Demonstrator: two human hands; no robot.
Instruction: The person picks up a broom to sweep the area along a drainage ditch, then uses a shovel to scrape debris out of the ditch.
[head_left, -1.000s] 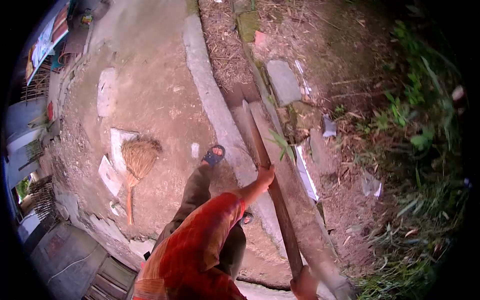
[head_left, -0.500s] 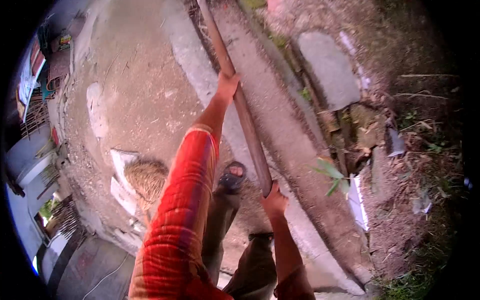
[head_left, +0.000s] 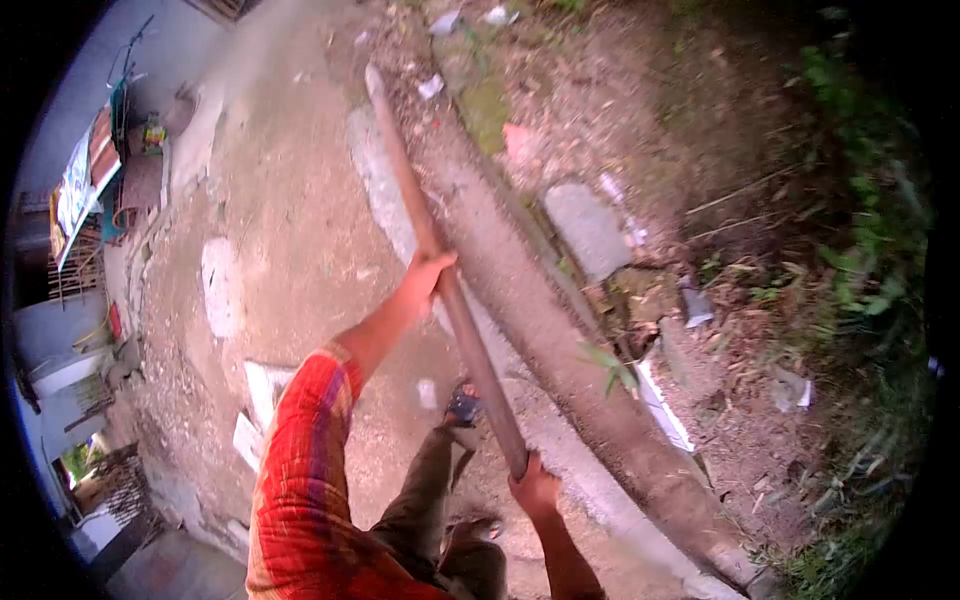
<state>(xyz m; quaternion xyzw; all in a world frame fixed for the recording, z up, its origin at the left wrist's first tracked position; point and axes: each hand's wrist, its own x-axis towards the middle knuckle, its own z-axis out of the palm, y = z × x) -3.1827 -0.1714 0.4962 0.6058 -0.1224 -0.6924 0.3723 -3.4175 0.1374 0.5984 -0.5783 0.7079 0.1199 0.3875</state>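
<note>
A long wooden pole (head_left: 478, 365) slants from the top left toward the lower middle, over the edge of a shallow channel (head_left: 560, 340). My left hand (head_left: 431, 276) is closed round its middle. Lower down, my right hand (head_left: 536, 487) grips the near end. The pole's pale far tip (head_left: 375, 82) is over the ground near dry litter at the channel's far end; whether anything is fixed to it cannot be made out.
A pale concrete strip (head_left: 600, 498) borders the channel. Right of it lie a flat stone slab (head_left: 588, 230), a white strip (head_left: 663, 405) and green plants (head_left: 865, 270). Pale slabs (head_left: 221, 287) lie on the dirt at left. My sandaled foot (head_left: 464, 402) is beside the strip.
Compared with a second ago, both hands and the pole are further left in view, with the hands higher. The straw broom at left is now hidden behind my sleeve.
</note>
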